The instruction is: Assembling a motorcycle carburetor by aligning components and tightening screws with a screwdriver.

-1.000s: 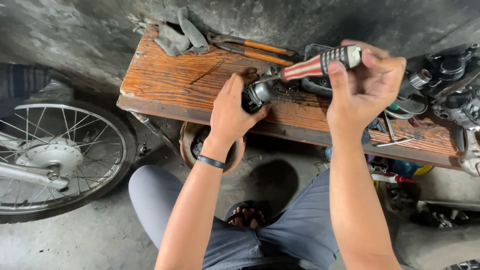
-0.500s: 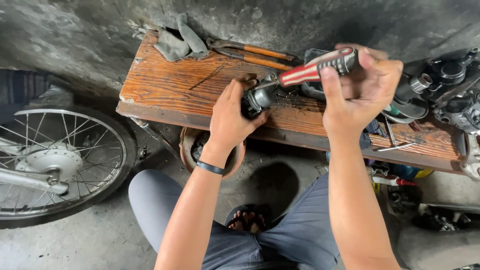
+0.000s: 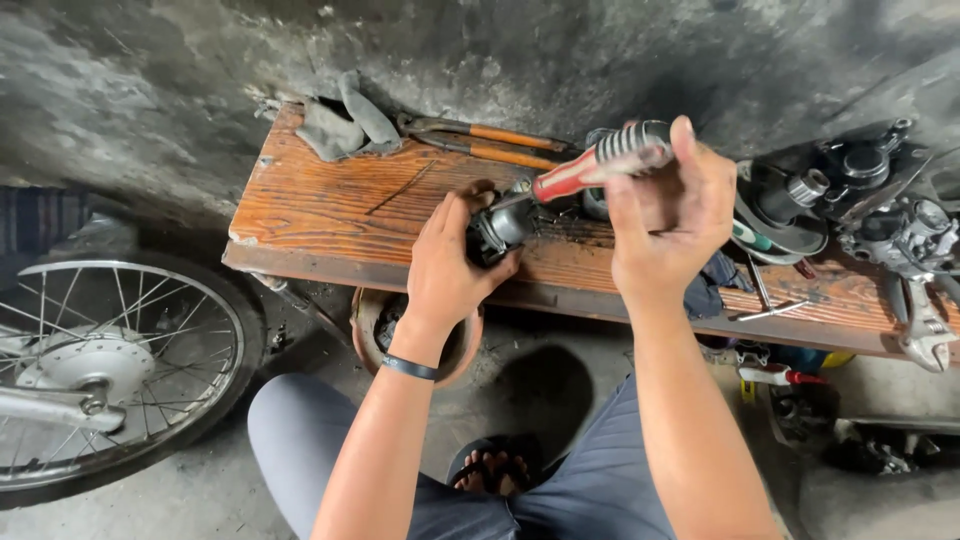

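Note:
My left hand (image 3: 447, 262) grips a small dark metal engine part (image 3: 497, 228) and presses it on the wooden bench (image 3: 330, 215). A black band circles that wrist. In my right hand (image 3: 668, 215) is a screwdriver (image 3: 590, 166) with a red and grey ribbed handle, held in a closed fist. Its shaft slants down to the left, and the tip meets the top of the metal part.
Grey gloves (image 3: 338, 126) and orange-handled pliers (image 3: 485, 140) lie at the bench's back. Engine parts (image 3: 870, 200) and a wrench (image 3: 925, 325) crowd the right end. A spoked wheel (image 3: 110, 370) stands at the left, a round clay pot (image 3: 385, 320) under the bench, my knees below.
The view has shifted a little. My right hand has turned slightly on the screwdriver handle, and the left hand keeps holding the metal part in place.

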